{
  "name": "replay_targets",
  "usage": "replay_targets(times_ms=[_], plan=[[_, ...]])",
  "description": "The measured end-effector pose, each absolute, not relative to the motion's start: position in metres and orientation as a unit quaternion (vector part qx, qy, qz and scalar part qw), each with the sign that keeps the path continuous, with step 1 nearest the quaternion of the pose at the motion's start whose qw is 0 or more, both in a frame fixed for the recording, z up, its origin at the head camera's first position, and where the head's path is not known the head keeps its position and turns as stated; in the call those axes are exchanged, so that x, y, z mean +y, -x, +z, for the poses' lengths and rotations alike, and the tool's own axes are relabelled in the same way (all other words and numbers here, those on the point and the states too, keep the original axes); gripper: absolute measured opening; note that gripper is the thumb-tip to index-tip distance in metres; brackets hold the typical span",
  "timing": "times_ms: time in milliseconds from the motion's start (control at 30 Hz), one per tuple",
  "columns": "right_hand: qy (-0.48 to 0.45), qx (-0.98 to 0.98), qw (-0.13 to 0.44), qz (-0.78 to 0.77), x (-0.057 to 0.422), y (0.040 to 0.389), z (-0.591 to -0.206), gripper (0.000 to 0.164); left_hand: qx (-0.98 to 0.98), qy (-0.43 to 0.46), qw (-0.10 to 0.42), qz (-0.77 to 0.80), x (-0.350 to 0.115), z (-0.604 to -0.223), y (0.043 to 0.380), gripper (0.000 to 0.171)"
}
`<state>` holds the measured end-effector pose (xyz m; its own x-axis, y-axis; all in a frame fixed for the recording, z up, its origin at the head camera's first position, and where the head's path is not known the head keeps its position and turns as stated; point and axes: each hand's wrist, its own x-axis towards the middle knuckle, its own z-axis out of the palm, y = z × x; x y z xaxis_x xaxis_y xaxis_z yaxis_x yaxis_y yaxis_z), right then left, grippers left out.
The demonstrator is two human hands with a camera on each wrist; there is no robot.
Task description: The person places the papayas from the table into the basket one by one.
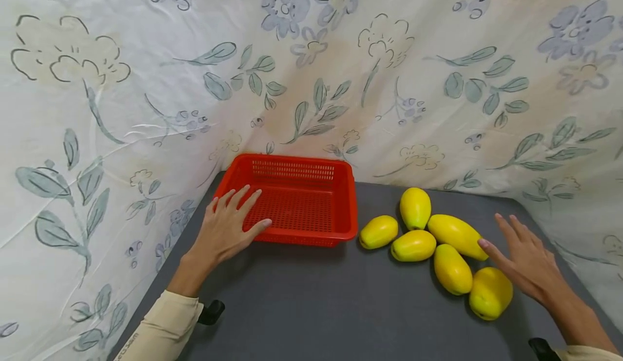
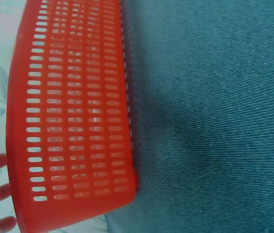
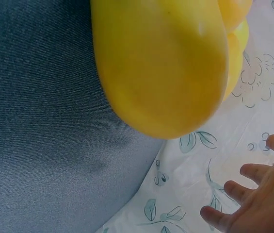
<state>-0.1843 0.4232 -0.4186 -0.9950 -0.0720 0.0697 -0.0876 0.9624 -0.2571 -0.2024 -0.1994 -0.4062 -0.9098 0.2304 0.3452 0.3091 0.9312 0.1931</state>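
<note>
A red slotted plastic basket [image 1: 302, 238] stands near the back of the table, with nothing in it. My left hand [image 1: 226, 234] hovers at its front left corner, fingers spread and holding nothing. In the left wrist view the fingers show beyond the rim of the basket [image 2: 78, 121]. Several smooth yellow fruits, shaped like mangoes or small papayas, lie grouped to the right of the basket. My right hand [image 1: 532, 263] is at their right side, also spread and gripping nothing. Its nearest neighbours are a long fruit [image 1: 457, 235] and the blocky front fruit [image 1: 490, 293], large in the right wrist view.
A dark grey cloth [image 1: 311, 301] covers the table. White flower-printed fabric [image 1: 311, 91] hangs behind it and along both sides. A black wrist strap piece [image 1: 211, 313] sticks out by the left sleeve [image 1: 163, 326].
</note>
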Motion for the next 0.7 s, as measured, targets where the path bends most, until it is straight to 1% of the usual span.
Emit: replay_targets(times_ms=[167, 367, 500, 700], plan=[[-0.04, -0.989, 0.033, 0.136, 0.422, 0.183, -0.421, 0.085, -0.968, 0.147, 0.162, -0.125, -0.201, -0.409, 0.199, 0.077], [-0.043, -0.985, 0.041, 0.16, 0.422, 0.18, -0.421, 0.085, -0.97, 0.156, 0.147, -0.117, -0.199, -0.414, 0.198, 0.075], [-0.041, -0.984, 0.038, 0.169, 0.423, 0.18, -0.422, 0.084, -0.972, 0.157, 0.136, -0.109, -0.197, -0.418, 0.197, 0.074], [-0.049, -0.981, 0.033, 0.184, 0.425, 0.178, -0.425, 0.081, -0.973, 0.154, 0.133, -0.108, -0.195, -0.424, 0.196, 0.073]])
